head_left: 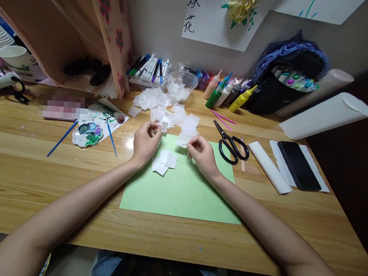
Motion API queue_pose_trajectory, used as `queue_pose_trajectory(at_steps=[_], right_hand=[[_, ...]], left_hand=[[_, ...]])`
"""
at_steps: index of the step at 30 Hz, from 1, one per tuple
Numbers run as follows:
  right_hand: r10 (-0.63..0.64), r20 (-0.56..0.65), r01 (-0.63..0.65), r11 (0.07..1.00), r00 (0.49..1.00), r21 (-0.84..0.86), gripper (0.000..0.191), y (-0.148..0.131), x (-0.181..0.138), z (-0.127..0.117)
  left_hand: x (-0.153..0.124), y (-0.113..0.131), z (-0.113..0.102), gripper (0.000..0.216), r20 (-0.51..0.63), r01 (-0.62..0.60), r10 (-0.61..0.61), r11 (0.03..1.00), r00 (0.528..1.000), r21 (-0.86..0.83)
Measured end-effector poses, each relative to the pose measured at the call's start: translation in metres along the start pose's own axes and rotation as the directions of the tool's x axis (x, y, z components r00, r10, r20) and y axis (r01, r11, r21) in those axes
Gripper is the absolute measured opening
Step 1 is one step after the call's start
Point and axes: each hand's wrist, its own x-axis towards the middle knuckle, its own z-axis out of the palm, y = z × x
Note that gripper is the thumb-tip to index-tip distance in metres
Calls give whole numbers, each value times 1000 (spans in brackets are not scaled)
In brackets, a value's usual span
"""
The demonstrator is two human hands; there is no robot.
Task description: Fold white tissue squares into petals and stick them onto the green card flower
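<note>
Left hand [146,140]: fingertips pinched on a small white piece [164,123], above the far edge of the green sheet [182,197]
Right hand [203,155]: thumb and forefinger narrowed on the edge of a white paper square [182,141]
Loose squares [164,162]: overlapping on the green sheet, between the hands
Clear bowl [176,75]: white squares inside, more heaped against its near side
Marker rack [145,82]: white-barrelled markers in rows, blue, black and green caps
Black case [263,97]: pens with coloured ends, blue cord at its mouth
Palette [75,139]: green and purple paint
Pink box [111,30]: dark items lying inside
Paper cup [14,54]: cannot tell what it holds
</note>
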Motion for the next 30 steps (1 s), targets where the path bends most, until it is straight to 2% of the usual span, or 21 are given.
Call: queue_pose_trajectory(at_steps=[3, 6, 8, 10, 13, 15, 19, 23, 25, 28, 30], right_hand=[[3, 13, -4, 1000, 1000, 6, 13, 0, 0, 0], [14, 65, -17, 999, 998, 46, 16, 1, 0, -1], [5, 100, -13, 997, 995, 79, 19, 1, 0, -1], [-17, 126, 4, 995, 992, 101, 21, 2, 0, -1], [-33, 152, 17, 994, 988, 107, 23, 3, 0, -1], [-24, 155, 9, 995, 988, 99, 25, 3, 0, -1], [9, 157, -21, 997, 988, 74, 27, 1, 0, 0], [-2, 164, -2, 1000, 986, 22, 27, 0, -1, -1], [-4, 159, 3, 1000, 987, 5, 27, 0, -1, -1], [8, 149, -8, 1000, 989, 2, 26, -1, -1, -1], [15, 145, -15, 1000, 989, 0, 27, -2, -1, -1]], left_hand=[[-3, 5, -2, 14, 4, -117, 117, 990, 993, 80], [-11, 14, -4, 10, 188, -330, 306, 936, 933, 118], [-15, 18, -4, 12, 315, -402, 352, 909, 882, 111], [-17, 18, -2, 23, 386, -363, 312, 929, 868, 66], [-15, 13, 1, 33, 481, -164, 209, 977, 851, -134], [-12, 10, 2, 34, 519, -58, 188, 965, 834, -256], [-11, 9, 2, 34, 519, -30, 200, 948, 831, -318], [-13, 10, 2, 33, 525, -97, 232, 958, 819, -271], [-14, 10, 1, 31, 507, -134, 233, 965, 830, -223], [-16, 12, 0, 22, 371, -279, 289, 957, 883, -81], [-18, 15, -1, 14, 301, -411, 385, 911, 873, 28]])
